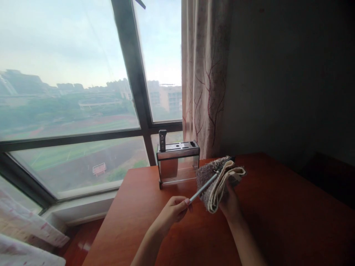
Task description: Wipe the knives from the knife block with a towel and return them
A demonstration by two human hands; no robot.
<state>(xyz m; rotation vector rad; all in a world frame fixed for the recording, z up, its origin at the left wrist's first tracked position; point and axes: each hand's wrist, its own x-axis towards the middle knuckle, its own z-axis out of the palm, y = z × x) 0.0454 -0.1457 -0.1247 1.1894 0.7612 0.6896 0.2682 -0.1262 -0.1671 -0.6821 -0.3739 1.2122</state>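
Observation:
My left hand (pixel 177 209) is closed around the lower end of a thin pale rod (pixel 203 187), which slants up to the right. The rod's far end has a small dark metallic tip, up against a folded cloth (pixel 217 188). That cloth is fuzzy grey-brown on one side, with cream layered edges facing me. My right hand (pixel 229 201) grips it from the right and below; most of its fingers are hidden behind the folds. Both hands are above the reddish-brown table (pixel 144 207). I cannot tell whether the tip is tucked into the cloth or just touching it.
A small clear tank (pixel 177 170) with a dark-framed top and an upright black piece (pixel 162 140) stands at the table's back edge, just left of the cloth. Behind are a large window (pixel 69 103) and a patterned curtain (pixel 205 74). Another curtain (pixel 24 225) hangs lower left.

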